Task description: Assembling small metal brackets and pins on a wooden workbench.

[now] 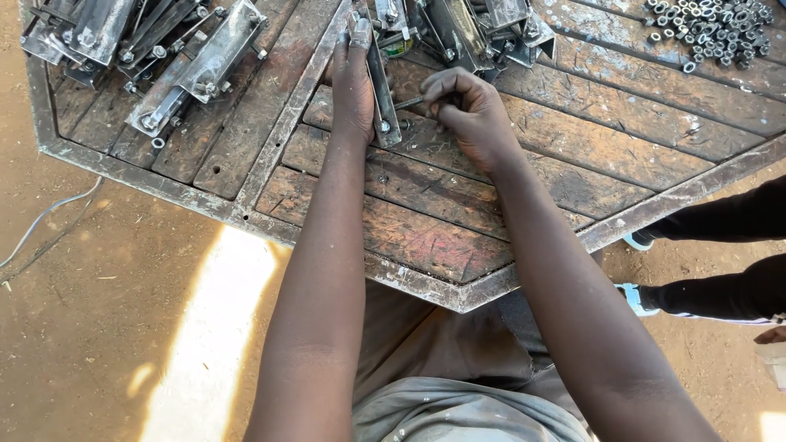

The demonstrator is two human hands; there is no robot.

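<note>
My left hand (352, 86) grips a narrow grey metal bracket (382, 94) that lies lengthwise on the wooden table top (442, 237). My right hand (468, 110) is closed around a thin bolt (407, 103) whose tip points at the side of the bracket. A bolt head or nut shows at the bracket's near end.
Assembled metal brackets (192, 69) are piled at the table's far left, more (475, 29) at the far middle. A heap of loose nuts (712, 29) lies at the far right. The table has a steel rim (205, 205). Another person's legs (720, 262) stand at the right on sandy ground.
</note>
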